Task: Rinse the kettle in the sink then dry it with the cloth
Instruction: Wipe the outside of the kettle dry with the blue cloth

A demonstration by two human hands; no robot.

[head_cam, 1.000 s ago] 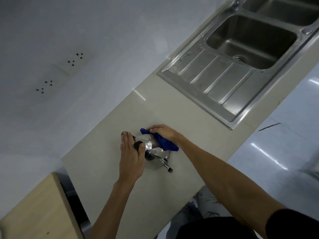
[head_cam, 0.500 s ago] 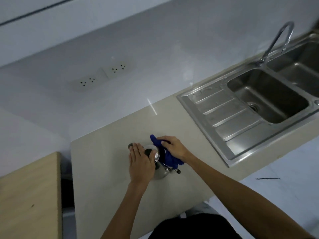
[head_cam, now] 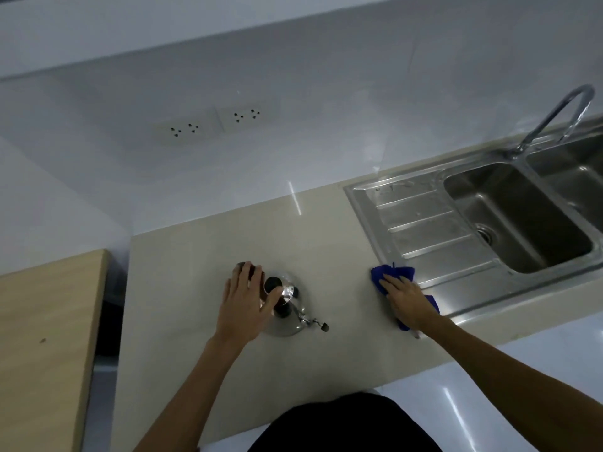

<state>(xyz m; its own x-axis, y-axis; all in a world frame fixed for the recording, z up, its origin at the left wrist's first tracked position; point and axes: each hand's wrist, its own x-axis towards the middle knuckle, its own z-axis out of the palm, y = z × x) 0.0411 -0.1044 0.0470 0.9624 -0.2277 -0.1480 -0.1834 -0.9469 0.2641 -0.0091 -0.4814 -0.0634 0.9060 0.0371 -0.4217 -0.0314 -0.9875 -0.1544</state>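
The kettle [head_cam: 284,329] stands on the worktop [head_cam: 195,256], well apart from the sink [head_cam: 424,223]. My left grip [head_cam: 243,305] lies released over its handle, fingers straight. My right grip [head_cam: 406,298] presses flat on the blue cloth [head_cam: 393,272] beside the drainboard. For drying, I'd gather the cloth, steady the kettle, then wipe spout and base.

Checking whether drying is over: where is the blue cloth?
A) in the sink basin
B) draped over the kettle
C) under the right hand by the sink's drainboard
C: the right hand lies flat on the blue cloth at the drainboard edge, apart from the kettle.
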